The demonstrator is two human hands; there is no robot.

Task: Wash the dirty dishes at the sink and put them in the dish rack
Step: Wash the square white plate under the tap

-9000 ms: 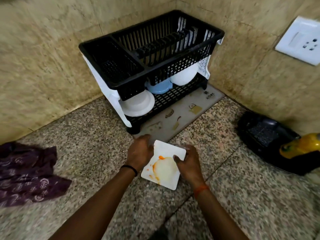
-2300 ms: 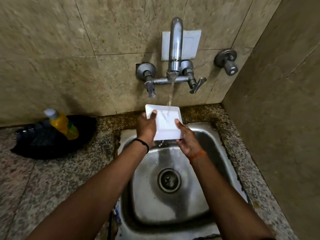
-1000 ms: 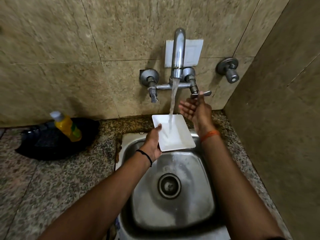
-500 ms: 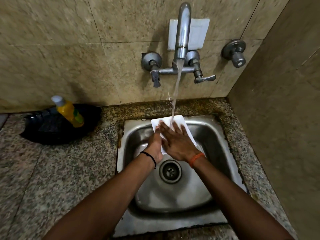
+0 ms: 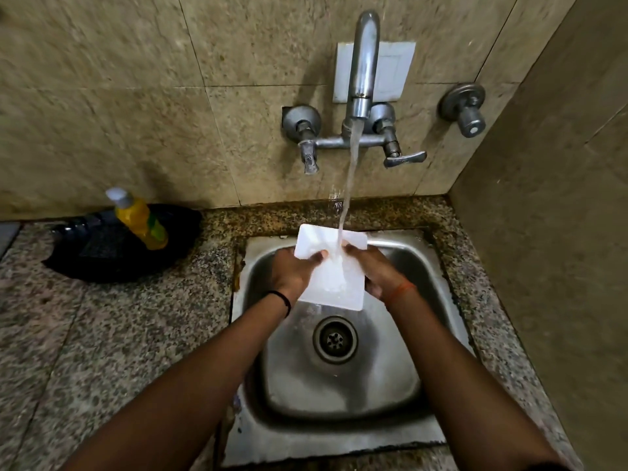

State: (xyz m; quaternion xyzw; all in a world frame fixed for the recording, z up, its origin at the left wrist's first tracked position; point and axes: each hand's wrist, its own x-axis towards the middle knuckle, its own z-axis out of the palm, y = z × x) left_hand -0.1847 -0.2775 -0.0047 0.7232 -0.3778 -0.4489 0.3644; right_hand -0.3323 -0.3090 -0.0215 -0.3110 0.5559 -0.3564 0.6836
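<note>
While the tap [image 5: 363, 62] runs hard, the head view shows a white square plate [image 5: 331, 270] held tilted over the sink [image 5: 401, 413], just above and behind the drain [image 5: 335, 339], with the stream striking its face near the middle. The left hand [image 5: 294, 273] grips the plate's left edge, fingers curled under it and the thumb over the rim; the right hand [image 5: 377, 271] grips the right edge the same way, thumb close beside the falling water. No food stain is plain on the wet face, though glare and spray hide much of it.

The likeliest trouble, I judge, is a slip: the plate is wet and smooth, held only by its edges, and the force of the stream pushes down on it, so a loosened hold could drop it onto the steel above the drain and chip it. Water glancing off the tilted face may also splash past the sink rim onto the bench [image 5: 102, 334], toward the yellow soap bottle [image 5: 142, 222] left of the sink. Residue under the thumbs could go unrinsed.
</note>
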